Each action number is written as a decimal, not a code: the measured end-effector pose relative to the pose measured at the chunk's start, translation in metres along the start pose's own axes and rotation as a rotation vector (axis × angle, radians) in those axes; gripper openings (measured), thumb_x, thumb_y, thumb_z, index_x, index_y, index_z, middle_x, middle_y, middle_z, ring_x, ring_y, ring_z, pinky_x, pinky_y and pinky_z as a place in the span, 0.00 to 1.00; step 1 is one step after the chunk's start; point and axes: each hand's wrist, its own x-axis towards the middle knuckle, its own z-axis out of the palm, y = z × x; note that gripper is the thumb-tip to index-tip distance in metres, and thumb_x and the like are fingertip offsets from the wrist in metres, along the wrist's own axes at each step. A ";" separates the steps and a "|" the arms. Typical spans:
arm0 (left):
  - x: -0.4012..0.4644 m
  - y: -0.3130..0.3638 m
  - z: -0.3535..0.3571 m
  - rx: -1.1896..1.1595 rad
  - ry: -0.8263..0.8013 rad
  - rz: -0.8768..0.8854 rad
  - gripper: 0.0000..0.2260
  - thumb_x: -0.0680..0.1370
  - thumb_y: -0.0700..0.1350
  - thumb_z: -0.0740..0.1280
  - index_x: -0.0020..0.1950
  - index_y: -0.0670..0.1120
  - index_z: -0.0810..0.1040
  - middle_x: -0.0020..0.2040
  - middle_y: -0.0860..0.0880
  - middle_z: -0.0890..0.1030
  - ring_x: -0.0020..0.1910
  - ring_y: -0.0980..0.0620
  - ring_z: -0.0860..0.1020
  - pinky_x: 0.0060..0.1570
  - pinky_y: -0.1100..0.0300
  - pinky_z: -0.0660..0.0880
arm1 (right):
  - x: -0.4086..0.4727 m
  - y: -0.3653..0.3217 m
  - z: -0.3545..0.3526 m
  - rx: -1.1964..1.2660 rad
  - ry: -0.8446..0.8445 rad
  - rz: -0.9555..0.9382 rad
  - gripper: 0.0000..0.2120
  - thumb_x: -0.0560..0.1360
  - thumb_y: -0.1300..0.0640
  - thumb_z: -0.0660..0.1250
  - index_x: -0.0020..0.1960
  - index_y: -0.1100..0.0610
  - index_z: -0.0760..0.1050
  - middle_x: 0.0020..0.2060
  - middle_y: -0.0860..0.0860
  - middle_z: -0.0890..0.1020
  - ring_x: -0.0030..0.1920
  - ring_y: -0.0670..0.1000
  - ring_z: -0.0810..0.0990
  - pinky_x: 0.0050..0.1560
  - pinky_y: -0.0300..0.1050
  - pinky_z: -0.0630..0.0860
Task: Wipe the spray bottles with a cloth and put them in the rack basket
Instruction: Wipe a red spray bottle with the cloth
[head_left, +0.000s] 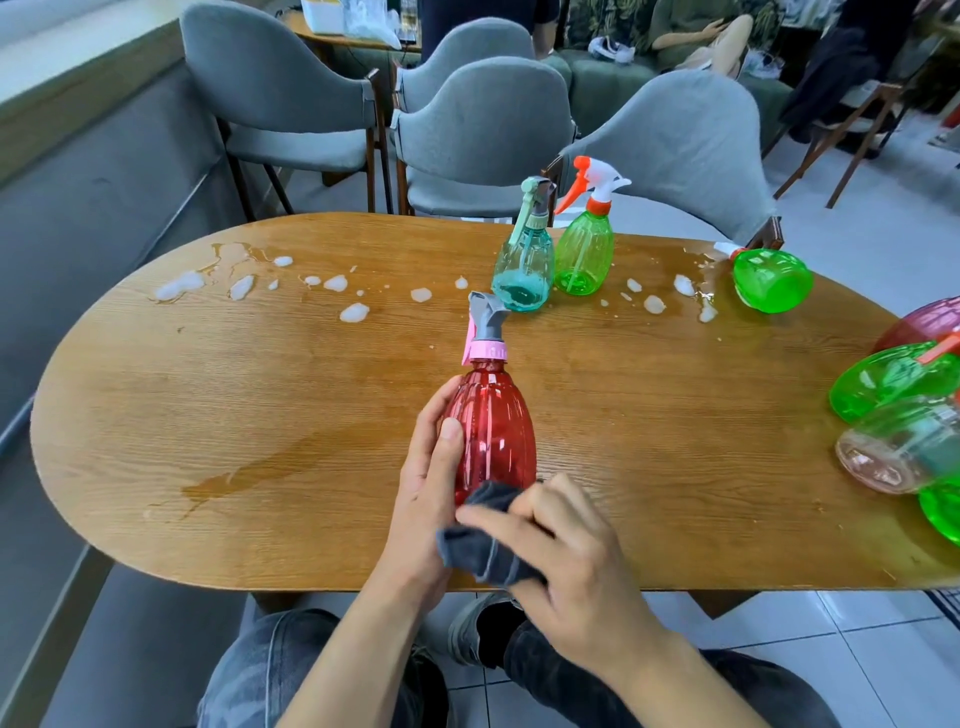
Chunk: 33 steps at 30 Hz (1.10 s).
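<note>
- You work in bright, even indoor light; colours look saturated and nothing is dim.
- Pale sheen lies across the far part of your wooden table (311, 395), and the foam patches (179, 285) there glare white.
- Shadows stay soft and faint under the bottles.
- The translucent red bottle (496, 431) shows small bright highlights.
- Your wide lens bends the table edge and the chairs (483, 135) near the borders.
- The far background looks soft; the right-edge bottles smear slightly.

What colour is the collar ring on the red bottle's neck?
Pink, on the red bottle, under the grey spray head; head view.
</note>
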 end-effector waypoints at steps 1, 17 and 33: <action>0.001 0.001 0.001 0.002 0.009 -0.008 0.19 0.85 0.56 0.63 0.76 0.56 0.74 0.68 0.47 0.83 0.65 0.40 0.83 0.60 0.44 0.83 | -0.009 0.000 0.002 -0.009 -0.019 -0.013 0.20 0.79 0.58 0.68 0.71 0.51 0.78 0.47 0.46 0.73 0.49 0.49 0.70 0.50 0.43 0.71; -0.005 0.002 -0.001 0.022 -0.024 0.012 0.36 0.70 0.65 0.80 0.77 0.62 0.74 0.72 0.50 0.81 0.71 0.44 0.80 0.63 0.43 0.81 | 0.061 0.028 -0.031 0.527 0.346 0.544 0.11 0.83 0.46 0.65 0.52 0.51 0.81 0.42 0.47 0.74 0.44 0.46 0.75 0.48 0.40 0.72; -0.001 -0.006 0.000 0.075 -0.012 0.046 0.24 0.83 0.63 0.65 0.79 0.60 0.73 0.77 0.51 0.76 0.77 0.47 0.74 0.77 0.37 0.68 | 0.077 0.024 -0.016 0.266 0.114 0.301 0.17 0.82 0.45 0.67 0.67 0.50 0.82 0.43 0.43 0.72 0.46 0.46 0.74 0.47 0.42 0.71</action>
